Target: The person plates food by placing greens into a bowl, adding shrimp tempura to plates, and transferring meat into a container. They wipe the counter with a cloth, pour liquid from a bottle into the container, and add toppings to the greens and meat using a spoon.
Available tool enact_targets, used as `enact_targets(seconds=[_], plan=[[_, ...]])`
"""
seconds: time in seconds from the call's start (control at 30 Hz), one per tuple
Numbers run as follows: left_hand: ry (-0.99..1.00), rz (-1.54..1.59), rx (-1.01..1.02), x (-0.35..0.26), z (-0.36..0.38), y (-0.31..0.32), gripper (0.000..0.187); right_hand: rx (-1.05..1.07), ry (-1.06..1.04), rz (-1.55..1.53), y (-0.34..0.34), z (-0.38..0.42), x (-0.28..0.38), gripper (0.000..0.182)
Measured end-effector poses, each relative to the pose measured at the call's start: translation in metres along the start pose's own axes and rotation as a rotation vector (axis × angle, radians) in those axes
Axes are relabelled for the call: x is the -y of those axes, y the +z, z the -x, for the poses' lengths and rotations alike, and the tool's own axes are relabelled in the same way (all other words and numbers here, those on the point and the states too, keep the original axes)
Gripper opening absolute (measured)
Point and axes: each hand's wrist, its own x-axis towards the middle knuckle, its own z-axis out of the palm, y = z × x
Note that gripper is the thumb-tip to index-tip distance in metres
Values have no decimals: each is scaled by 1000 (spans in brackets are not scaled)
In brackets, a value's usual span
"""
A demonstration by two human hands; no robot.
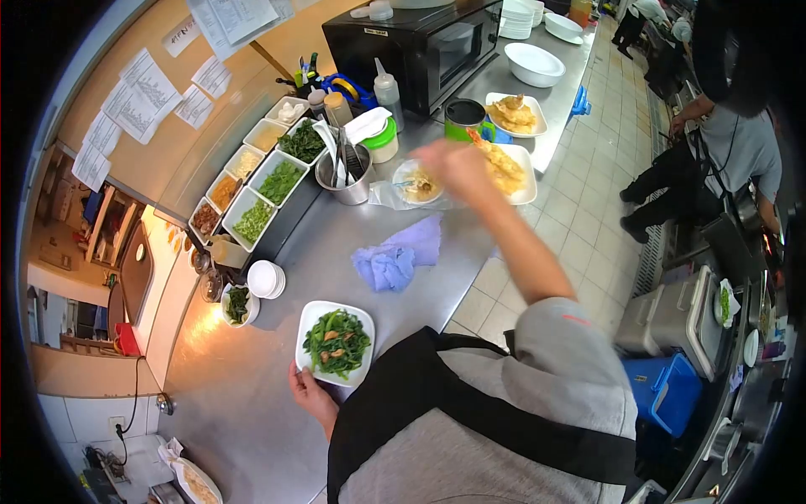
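Note:
A square white plate point(336, 377) of cooked greens point(337, 343) with brown pieces lies on the steel counter. My left hand point(312, 398) holds the near left edge of this plate. My right hand point(457, 172) is stretched over the far part of the counter, above or beside a small bowl point(418, 181) on clear plastic; its fingers are blurred, and whether they hold anything cannot be made out. A crumpled purple cloth point(398, 254) lies between the hands. Beyond the right hand are two plates of fried food point(504, 170) and a green container with a black top point(464, 118).
Topping trays point(280, 180), a steel utensil pot point(346, 178) and stacked small dishes point(266, 279) line the left side. A black microwave point(411, 50) and a white bowl point(535, 65) stand at the back. Another person point(722, 160) stands across the aisle at right.

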Motion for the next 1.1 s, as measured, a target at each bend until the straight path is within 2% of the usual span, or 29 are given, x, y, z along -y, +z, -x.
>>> enact_targets(seconds=[0.03, 0.07, 0.1, 0.13, 0.17, 0.2, 0.27, 0.3, 0.43, 0.5, 0.57, 0.67, 0.73, 0.77, 0.83, 0.9, 0.97, 1.07, 1.1], plan=[[-48, 1, -13, 1, -2, -12, 31, 68, 57, 93, -31, 3, -23, 18], [-49, -2, -14, 2, -3, -23, 31, 20, 224, 129, -27, 13, -67, 18], [-71, 25, -78, -2, -2, -28, 31, 140, 394, 297, -50, 15, -85, 15], [-93, 52, -143, -3, -2, -34, 32, 129, 633, 314, -47, 22, -117, 18], [-100, 44, -177, 0, -5, -44, 32, 132, 685, 340, -46, 37, -147, 26], [-102, 44, -176, 0, -8, -51, 32, 132, 685, 342, -45, 45, -163, 26], [-132, 0, -280, -5, -11, -62, 32, 333, 848, 185, -41, 58, -187, 32], [-120, 15, -303, -8, -12, -63, 32, 363, 858, -28, -28, 69, -210, 36], [-104, 108, -331, -3, -21, -80, 34, 339, 860, -263, -21, 86, -199, 35], [-86, 173, -316, 2, -24, -87, 35, 269, 1045, -525, -31, 94, -182, 36], [-65, 244, -298, 4, -28, -90, 36, 233, 1062, -609, -37, 105, -164, 36], [-125, 322, -276, 11, -30, -97, 38, 165, 1082, -711, -52, 122, -137, 35], [-287, 511, -257, 22, -32, -99, 38, 148, 1059, -665, -66, 129, -119, 37], [-367, 479, -218, 27, -32, -97, 40, 189, 1053, -653, -77, 129, -106, 38], [-328, 387, 25, 19, -10, -71, 39, 193, 1005, -623, -89, 132, -82, 38], [-459, 399, 191, -3, 12, -37, 35, 330, 1015, -761, -107, 124, -37, 40], [-592, 337, 432, -15, 27, -16, 33, 398, 1005, -833, -105, 123, 6, 42], [-667, 191, 840, -3, 40, 0, 41, 513, 980, -937, -88, 131, 77, 44], [-667, 201, 820, 1, 43, -1, 41, 560, 947, -999, -78, 137, 93, 45]])
